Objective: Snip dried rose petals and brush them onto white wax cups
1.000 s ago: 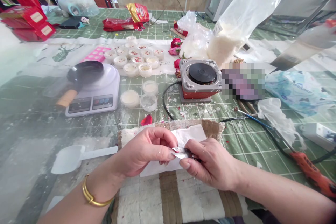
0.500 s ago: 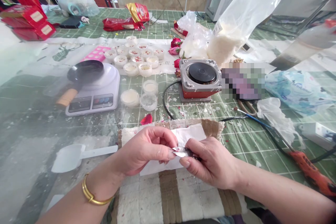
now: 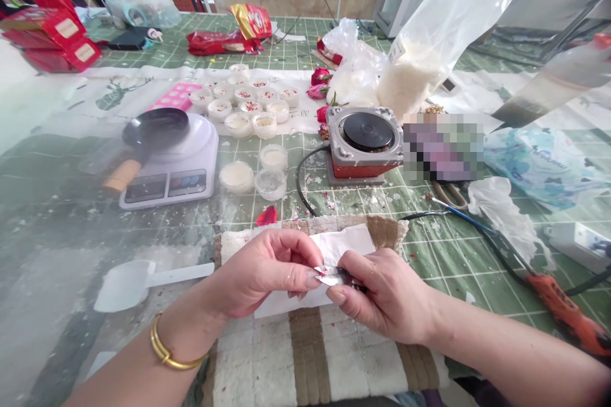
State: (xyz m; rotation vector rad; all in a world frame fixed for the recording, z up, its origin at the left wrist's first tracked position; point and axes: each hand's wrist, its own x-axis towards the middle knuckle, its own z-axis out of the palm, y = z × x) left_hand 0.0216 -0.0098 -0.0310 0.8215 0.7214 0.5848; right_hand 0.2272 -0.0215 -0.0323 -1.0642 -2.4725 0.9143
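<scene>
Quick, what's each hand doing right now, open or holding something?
Right hand: closed, holding a small silver-bladed, dark-handled metal tool.
Left hand: closed, fingertips pinched together beside that tool; anything between them is too small or hidden to tell.

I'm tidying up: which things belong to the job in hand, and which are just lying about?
Likely in use:
small scissors in the right hand
red bits by the left hand
white paper beneath

Likely lying about:
white scraper
orange-handled tool
tissue pack
</scene>
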